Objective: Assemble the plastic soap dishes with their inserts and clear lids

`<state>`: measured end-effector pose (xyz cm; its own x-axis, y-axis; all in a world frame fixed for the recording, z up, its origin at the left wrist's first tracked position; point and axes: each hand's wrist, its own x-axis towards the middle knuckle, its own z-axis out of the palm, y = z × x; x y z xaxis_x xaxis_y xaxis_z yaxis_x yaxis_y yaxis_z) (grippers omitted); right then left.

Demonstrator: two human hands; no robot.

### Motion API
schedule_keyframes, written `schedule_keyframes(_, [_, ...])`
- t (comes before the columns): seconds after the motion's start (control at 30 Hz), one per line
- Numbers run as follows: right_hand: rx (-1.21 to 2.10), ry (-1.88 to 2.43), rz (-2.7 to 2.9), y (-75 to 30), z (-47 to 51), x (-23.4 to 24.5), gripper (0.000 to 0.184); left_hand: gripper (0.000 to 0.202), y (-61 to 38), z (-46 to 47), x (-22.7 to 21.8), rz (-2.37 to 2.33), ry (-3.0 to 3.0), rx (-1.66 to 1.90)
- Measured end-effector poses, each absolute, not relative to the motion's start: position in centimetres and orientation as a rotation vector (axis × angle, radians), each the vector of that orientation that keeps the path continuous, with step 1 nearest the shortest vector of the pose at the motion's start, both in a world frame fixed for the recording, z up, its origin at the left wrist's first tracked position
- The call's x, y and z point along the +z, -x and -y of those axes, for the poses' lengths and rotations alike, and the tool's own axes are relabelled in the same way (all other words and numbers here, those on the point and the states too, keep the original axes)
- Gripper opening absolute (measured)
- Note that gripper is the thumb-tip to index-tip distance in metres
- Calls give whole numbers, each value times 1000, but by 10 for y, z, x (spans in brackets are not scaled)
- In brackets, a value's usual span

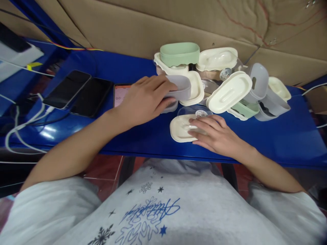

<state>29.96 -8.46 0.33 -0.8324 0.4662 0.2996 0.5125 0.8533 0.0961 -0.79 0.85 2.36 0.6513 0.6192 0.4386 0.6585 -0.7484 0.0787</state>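
Observation:
My left hand (150,98) is closed round the end of a lavender-grey oval plastic container (181,86), raised over the pile's near left side. Another greyish piece (170,107) shows partly beneath it. Closer to me, my right hand (213,132) grips a cream oval lid (177,131) lying on the table, with its fingers across the top and the thumb at the near edge. Clear plastic with a round label (201,113) sits against that lid's far side; the fingers hide part of both.
A blue table (288,139) bears a heap of cream lids (230,92), a green container (180,53) and grey containers (260,80). Left of my hand lie two dark phones (92,97), a lit screen (121,93) and white cables (15,132). Brown board (143,27) stands behind.

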Motion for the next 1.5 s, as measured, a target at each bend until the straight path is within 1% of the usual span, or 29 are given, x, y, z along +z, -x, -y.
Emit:
schedule_keyframes(0.1, [-254, 769, 2714, -302, 81, 1, 21, 38, 6, 2, 25, 974, 2815, -773])
schedule_keyframes(0.2, [-177, 766, 2705, -308, 75, 2, 24, 35, 6, 12, 29, 799, 2897, -819])
schedule_keyframes(0.27, [-100, 779, 2679, -314, 71, 4, 26, 30, 4, 21, 31, 602, 2892, -808])
schedule_keyframes(0.37, [-19, 852, 2608, -325, 65, 9, 20, 21, -3, 32, 30, 302, 2747, -812])
schedule_keyframes(0.47, [-23, 924, 2565, -333, 60, 11, 19, 9, -11, 38, 24, 166, 2660, -831])
schedule_keyframes(0.67, [-101, 1052, 2422, -328, 58, 9, 33, 6, -18, 39, 15, 90, 2661, -861])
schedule_keyframes(0.83, [-158, 1207, 2185, -326, 57, 8, 32, 7, -21, 46, 11, -17, 2722, -785])
schedule_keyframes(1.07, [-252, 1744, 1893, -347, 50, 19, 43, 14, -28, 38, -10, 259, 2781, -658])
schedule_keyframes(1.13, [-320, 1853, 1873, -354, 47, 21, 45, 23, -28, 36, -10, 377, 2826, -594])
schedule_keyframes(1.17, [-361, 1850, 1874, -357, 45, 22, 45, 30, -28, 36, -8, 440, 2860, -557])
schedule_keyframes(1.23, [-430, 1712, 1916, -359, 44, 23, 42, 42, -26, 39, -2, 547, 2927, -489])
schedule_keyframes(1.3, [-418, 1440, 2071, -355, 48, 24, 38, 47, -24, 42, 3, 615, 2977, -435])
schedule_keyframes(1.37, [-274, 1094, 2332, -343, 56, 24, 38, 45, -23, 46, 6, 657, 2981, -413])
schedule_keyframes(1.43, [-89, 799, 2556, -327, 67, 21, 50, 43, -23, 49, 5, 683, 2955, -417])
schedule_keyframes(1.47, [-30, 713, 2628, -319, 71, 18, 58, 44, -23, 49, 4, 684, 2940, -417])
schedule_keyframes(1.5, [-15, 669, 2674, -311, 75, 16, 62, 46, -23, 50, 3, 678, 2929, -415])
